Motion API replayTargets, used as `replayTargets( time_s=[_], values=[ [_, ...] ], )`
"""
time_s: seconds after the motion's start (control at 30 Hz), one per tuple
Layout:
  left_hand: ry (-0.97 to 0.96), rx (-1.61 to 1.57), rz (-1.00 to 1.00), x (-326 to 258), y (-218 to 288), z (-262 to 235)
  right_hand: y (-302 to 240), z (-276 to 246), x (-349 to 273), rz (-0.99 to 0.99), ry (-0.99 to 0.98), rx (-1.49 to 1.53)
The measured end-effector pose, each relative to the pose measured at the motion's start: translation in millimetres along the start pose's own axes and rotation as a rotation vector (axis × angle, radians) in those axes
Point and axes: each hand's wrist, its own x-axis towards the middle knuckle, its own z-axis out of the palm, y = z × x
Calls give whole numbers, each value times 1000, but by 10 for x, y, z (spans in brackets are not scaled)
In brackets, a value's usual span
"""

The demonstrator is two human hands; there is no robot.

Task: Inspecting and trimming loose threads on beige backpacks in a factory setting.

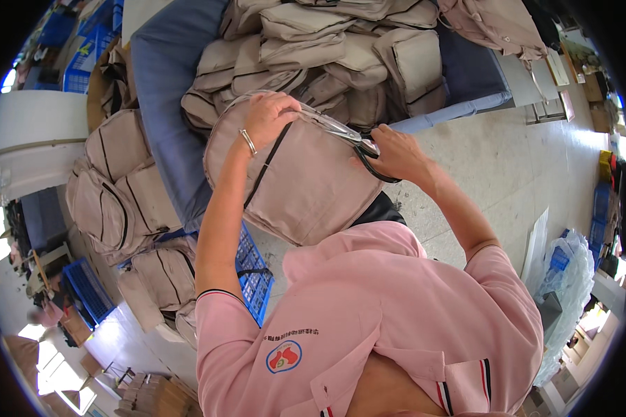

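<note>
I hold a beige fabric backpack (pixel 306 184) with black zip lines up in front of my chest. My left hand (pixel 270 117), with a thin bracelet on the wrist, grips the bag's upper rim. At the top right corner of the bag, my right hand (pixel 395 154) pinches small scissors (pixel 346 133) whose blades lie along the edge, beside a black strap loop (pixel 377 174). My pink shirt fills the lower part of the view.
A heap of beige backpacks (pixel 341 55) lies on a blue-grey covered table (pixel 167 90) ahead. More beige backpacks (pixel 122 187) are stacked at the left. A blue plastic crate (pixel 254 274) stands below them. A clear plastic bag (pixel 570 278) sits on the floor at right.
</note>
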Motion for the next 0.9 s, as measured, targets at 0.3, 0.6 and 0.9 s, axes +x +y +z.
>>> replayTargets(
  time_s=[0.3, 0.6, 0.9],
  values=[
    [-25, -49, -8, -48, 32, -40, -246, 21, -2, 52, 45, -8],
    [23, -58, 41, -328, 290, -150, -50, 79, -414, 76, 35, 38],
    [5, -76, 18, -316, 405, -203, -20, 148, -306, -16, 42, 125]
  ],
)
